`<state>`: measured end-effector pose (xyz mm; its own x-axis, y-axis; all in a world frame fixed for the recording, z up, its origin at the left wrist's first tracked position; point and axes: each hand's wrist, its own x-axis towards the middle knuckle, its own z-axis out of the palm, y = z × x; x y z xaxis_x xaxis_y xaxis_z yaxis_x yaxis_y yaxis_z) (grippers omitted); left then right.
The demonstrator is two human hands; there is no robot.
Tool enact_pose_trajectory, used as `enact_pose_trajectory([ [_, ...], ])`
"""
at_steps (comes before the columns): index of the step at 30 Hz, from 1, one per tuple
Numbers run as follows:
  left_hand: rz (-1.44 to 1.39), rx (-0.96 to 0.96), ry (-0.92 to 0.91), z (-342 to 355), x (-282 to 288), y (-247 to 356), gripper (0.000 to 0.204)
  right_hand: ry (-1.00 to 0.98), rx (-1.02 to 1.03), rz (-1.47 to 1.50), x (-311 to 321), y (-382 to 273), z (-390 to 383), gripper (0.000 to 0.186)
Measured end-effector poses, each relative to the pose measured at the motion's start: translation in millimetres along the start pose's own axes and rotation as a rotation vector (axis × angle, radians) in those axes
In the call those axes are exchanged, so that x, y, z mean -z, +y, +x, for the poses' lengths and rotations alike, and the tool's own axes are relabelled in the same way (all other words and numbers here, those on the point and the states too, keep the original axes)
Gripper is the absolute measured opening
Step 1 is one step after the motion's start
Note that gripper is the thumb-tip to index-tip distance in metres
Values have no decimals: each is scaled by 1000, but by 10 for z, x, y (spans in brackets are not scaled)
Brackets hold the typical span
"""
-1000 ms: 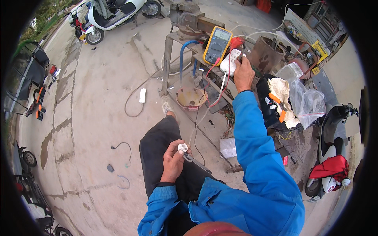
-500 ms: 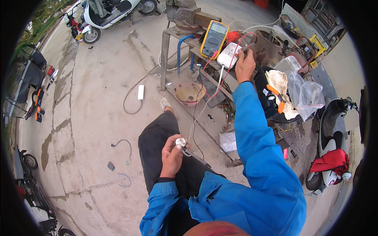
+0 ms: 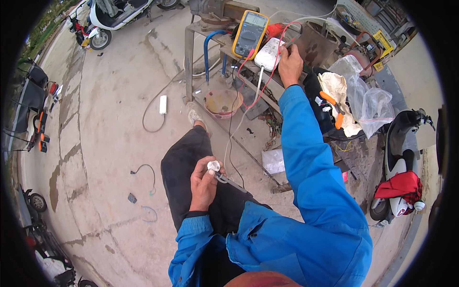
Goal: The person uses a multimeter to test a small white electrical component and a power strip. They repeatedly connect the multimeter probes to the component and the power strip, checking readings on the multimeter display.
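Here, the small silvery connector (image 3: 213, 166) is sitting pinched between thumb and fingers of the left hand (image 3: 202, 184), over the lap, with a thin dark probe or cable end (image 3: 228, 180) lying just beside it. The right hand (image 3: 289, 66) is reaching up to the counter (image 3: 248, 81), fingers closed around a red test lead (image 3: 267, 79) right at the white plastic box (image 3: 267, 54); whether the tip is touching a contact I cannot tell. The yellow multimeter (image 3: 248, 40) is leaning just beside the box, its screen too small to tell what it is showing.

Judging by this, the leads and meter are already laid out and probing is going on; a reading seems yet to be settled.

Further out: a pink bowl (image 3: 223, 102) is standing on the lower shelf, orange-handled pliers (image 3: 332, 106) are lying on a cloth near clear plastic bags (image 3: 370, 103), a white adapter (image 3: 163, 104) with its cord is lying on the concrete floor (image 3: 110, 138), and scooters are parked around.
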<state>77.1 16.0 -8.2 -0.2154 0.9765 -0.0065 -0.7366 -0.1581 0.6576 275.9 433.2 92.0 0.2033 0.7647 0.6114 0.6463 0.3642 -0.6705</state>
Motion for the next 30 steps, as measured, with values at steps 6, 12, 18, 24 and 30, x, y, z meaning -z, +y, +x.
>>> enact_pose_trajectory([
  [6, 16, 13, 26, -2, -40, 4, 37, 66, -44, 130, -73, 89, 33, 24],
  [12, -5, -1, 77, 7, 12, -1, 36, 257, 85, 471, -53, -54, -11, 16],
  [18, -13, -96, 140, 32, 94, -84, 38, -192, 308, 707, 508, -698, -1143, 10],
  [24, -16, -96, 173, 6, 32, -59, 38, -729, 176, 454, 1171, -1081, -2737, 14],
  [30, -1, -59, 187, -16, 21, -43, 38, -950, 87, 399, 1455, -1049, -3164, 21],
])
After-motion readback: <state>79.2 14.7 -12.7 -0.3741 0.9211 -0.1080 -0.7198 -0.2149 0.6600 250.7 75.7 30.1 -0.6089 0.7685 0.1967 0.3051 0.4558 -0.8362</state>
